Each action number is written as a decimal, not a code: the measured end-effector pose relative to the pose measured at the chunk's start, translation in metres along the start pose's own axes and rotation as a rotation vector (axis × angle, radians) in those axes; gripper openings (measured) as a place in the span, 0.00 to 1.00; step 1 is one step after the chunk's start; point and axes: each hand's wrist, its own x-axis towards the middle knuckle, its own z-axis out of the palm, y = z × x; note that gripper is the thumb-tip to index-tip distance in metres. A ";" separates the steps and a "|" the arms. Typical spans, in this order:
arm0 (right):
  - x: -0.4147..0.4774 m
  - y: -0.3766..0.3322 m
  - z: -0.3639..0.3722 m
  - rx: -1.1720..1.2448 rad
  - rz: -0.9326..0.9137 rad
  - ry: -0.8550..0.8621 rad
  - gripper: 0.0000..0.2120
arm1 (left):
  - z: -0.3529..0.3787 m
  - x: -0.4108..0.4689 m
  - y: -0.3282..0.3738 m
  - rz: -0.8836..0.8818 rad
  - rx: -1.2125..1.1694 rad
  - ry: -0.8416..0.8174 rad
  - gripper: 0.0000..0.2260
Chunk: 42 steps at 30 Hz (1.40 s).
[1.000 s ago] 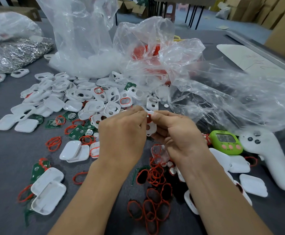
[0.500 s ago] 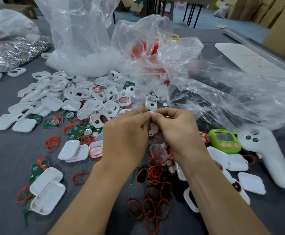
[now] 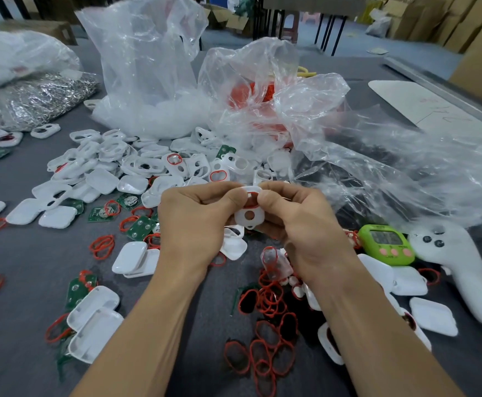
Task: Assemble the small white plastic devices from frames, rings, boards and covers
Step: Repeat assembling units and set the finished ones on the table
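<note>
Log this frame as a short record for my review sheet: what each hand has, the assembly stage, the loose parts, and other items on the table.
Left hand: pinches the white frame from the left
Right hand: pinches the same frame from the right
Stage: red ring at the frame's upper opening, between the thumbs; cannot tell if fully seated
Loose parts: loose rings, green boards, white covers, spare frames on the grey table
Other items: green timer, white controller, clear bags

Bare forearms lead to a bare left hand (image 3: 194, 222) and a bare right hand (image 3: 305, 230).
</note>
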 end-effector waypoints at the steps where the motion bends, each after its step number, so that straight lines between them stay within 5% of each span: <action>1: 0.000 0.000 0.001 -0.019 -0.008 0.011 0.18 | 0.001 -0.001 -0.001 0.023 0.038 0.018 0.05; 7: 0.003 0.003 0.002 -0.273 -0.182 0.259 0.05 | 0.002 0.001 -0.001 -0.033 -0.102 -0.141 0.13; 14: 0.002 0.009 0.007 -0.448 -0.316 0.312 0.06 | 0.007 0.001 -0.003 -0.063 -0.083 -0.032 0.17; 18: 0.000 0.004 0.004 -0.329 -0.251 0.149 0.08 | 0.004 0.003 -0.002 -0.052 -0.102 -0.002 0.14; 25: 0.002 0.012 0.005 -0.384 -0.287 0.251 0.10 | 0.007 0.001 -0.003 0.030 -0.053 0.048 0.15; 28: -0.001 0.015 0.013 -0.345 -0.311 0.153 0.10 | 0.005 0.000 -0.002 0.114 0.061 0.116 0.12; 32: 0.001 0.013 0.015 -0.181 -0.219 0.070 0.16 | 0.009 -0.005 0.000 0.120 0.074 -0.076 0.23; 37: 0.004 0.007 0.011 0.098 0.007 0.111 0.12 | 0.001 0.003 -0.001 0.108 0.035 0.102 0.16; 42: 0.004 0.010 0.012 0.027 0.003 0.118 0.08 | 0.009 -0.002 0.000 -0.089 -0.051 -0.237 0.05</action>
